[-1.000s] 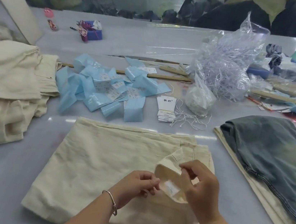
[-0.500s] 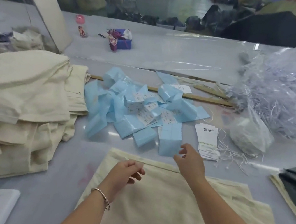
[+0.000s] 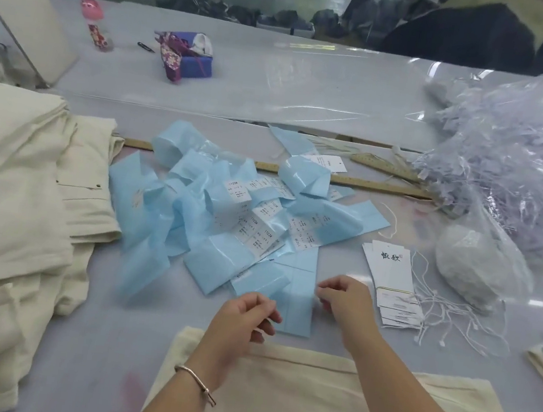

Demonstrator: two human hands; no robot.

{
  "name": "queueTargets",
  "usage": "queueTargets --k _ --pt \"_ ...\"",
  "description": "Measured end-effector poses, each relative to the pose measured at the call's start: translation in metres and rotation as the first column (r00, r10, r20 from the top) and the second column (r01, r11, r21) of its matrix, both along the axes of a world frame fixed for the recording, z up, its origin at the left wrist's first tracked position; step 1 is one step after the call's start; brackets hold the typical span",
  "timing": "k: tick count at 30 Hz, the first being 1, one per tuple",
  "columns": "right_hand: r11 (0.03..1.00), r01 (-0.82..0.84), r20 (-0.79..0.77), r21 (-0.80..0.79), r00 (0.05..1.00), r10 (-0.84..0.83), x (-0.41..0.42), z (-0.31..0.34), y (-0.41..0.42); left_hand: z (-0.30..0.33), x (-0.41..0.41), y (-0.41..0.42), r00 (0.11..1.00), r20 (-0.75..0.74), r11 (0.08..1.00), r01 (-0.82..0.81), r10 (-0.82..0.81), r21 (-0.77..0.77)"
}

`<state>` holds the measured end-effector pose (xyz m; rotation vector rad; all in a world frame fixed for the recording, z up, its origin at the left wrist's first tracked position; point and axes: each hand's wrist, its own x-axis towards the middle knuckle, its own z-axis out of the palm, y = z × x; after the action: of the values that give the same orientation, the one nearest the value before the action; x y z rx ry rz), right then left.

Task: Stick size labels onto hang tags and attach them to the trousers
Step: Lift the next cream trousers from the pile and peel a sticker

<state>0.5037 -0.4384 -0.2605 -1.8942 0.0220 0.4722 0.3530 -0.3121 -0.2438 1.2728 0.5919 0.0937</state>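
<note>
Head view: a grey bench (image 3: 311,100) carries the work. At the near edge lie folded cream trousers (image 3: 323,403), with both forearms reaching forward over them. The left hand (image 3: 241,316) hovers just beyond the trousers' far edge, its fingers (image 3: 268,312) loosely curled and grasping nothing that can be made out; a metal bangle (image 3: 195,382) sits on that wrist. The right hand (image 3: 344,298) is over the near end of a heap of blue backing strips (image 3: 226,220), its fingers (image 3: 326,291) curled close together at a flat blue strip; whether they pinch it cannot be told. White size labels (image 3: 260,228) are visible on several strips in the middle of the heap. Just right of the right hand lies a fanned stack of white hang tags (image 3: 391,280), with white strings (image 3: 448,319) trailing to their right. Further right stands a clear plastic bag of pale shredded strips (image 3: 515,175). A wooden ruler (image 3: 369,184) lies behind the heap. At the left, stacked cream garments (image 3: 13,192) rest on the bench. At the far side stand a small pink-capped bottle (image 3: 95,23) and a blue box (image 3: 192,60).
</note>
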Motion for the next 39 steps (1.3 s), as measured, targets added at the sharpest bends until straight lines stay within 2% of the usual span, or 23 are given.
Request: queueTargets --k 3,5,7,10,13,15,16,18,20,21,22,24,26,29,32,37,39 --pt "0.961 0.042 0.251 -0.273 0.968 0.029 0.015 -0.002 0.002 -0.002 0.025 -0.006 0.998 0.037 0.988 0.05 -0.056 0.148" --pt "0.875 0.041 0.447 -0.483 0.87 0.206 0.035 0.003 0.009 -0.009 0.04 -0.013 0.993 0.0 0.942 0.111 -0.117 0.315" --pt "0.769 0.05 0.526 -0.637 0.758 0.386 0.058 0.012 0.022 -0.018 0.049 -0.016 0.99 -0.044 0.879 0.142 -0.137 0.455" --pt "0.619 0.065 0.479 -0.783 0.697 0.533 0.096 0.023 0.043 -0.029 0.052 -0.016 0.992 0.01 0.847 0.105 -0.13 0.521" --pt "0.462 0.045 0.355 -0.886 0.705 0.613 0.128 0.031 0.063 -0.043 0.048 -0.017 0.989 0.065 0.822 0.073 -0.133 0.565" --pt "0.421 0.011 0.303 -0.907 0.711 0.634 0.142 0.034 0.075 -0.044 0.047 -0.016 0.987 0.088 0.819 0.057 -0.131 0.571" --pt "0.473 -0.013 0.316 -0.881 0.728 0.608 0.144 0.037 0.081 -0.044 0.048 -0.016 0.987 0.096 0.818 0.052 -0.13 0.573" --pt "0.682 -0.082 0.319 -0.727 0.839 0.441 0.146 0.043 0.088 -0.044 0.048 -0.014 0.986 0.116 0.828 0.037 -0.122 0.559" --pt "0.905 -0.094 0.148 -0.415 0.974 0.169 0.148 0.054 0.088 -0.044 0.049 -0.013 0.986 0.129 0.851 0.025 -0.109 0.525" --pt "0.971 -0.061 0.004 -0.233 0.998 0.063 0.148 0.06 0.085 -0.044 0.049 -0.013 0.985 0.136 0.859 0.019 -0.103 0.511" --pt "0.997 -0.029 -0.144 -0.072 0.989 0.019 0.147 0.067 0.081 -0.043 0.049 -0.013 0.985 0.142 0.866 0.015 -0.099 0.5" --pt "0.994 0.001 -0.338 0.107 0.941 0.036 0.144 0.077 0.069 -0.042 0.049 -0.013 0.985 0.147 0.878 0.013 -0.095 0.479" --pt "0.98 -0.017 -0.422 0.197 0.901 0.101 0.141 0.082 0.057 -0.042 0.049 -0.013 0.985 0.147 0.889 0.015 -0.093 0.458" --pt "0.942 -0.006 -0.474 0.336 0.863 0.174 0.13 0.09 0.042 -0.039 0.046 -0.012 0.987 0.146 0.914 -0.002 -0.063 0.405" --pt "0.896 0.024 -0.464 0.444 0.861 0.207 0.115 0.097 0.026 -0.036 0.047 -0.012 0.997 0.073 0.952 -0.016 -0.007 0.307" --pt "0.82 0.198 -0.515 0.537 0.847 0.133 0.087 0.099 0.007 -0.004 0.055 -0.01 0.999 0.012 0.992 -0.048 0.047 0.117" --pt "0.775 0.284 -0.561 0.564 0.821 0.107 0.077 0.096 0.001 0.009 0.062 -0.011 0.996 -0.067 0.998 -0.055 0.055 0.002"
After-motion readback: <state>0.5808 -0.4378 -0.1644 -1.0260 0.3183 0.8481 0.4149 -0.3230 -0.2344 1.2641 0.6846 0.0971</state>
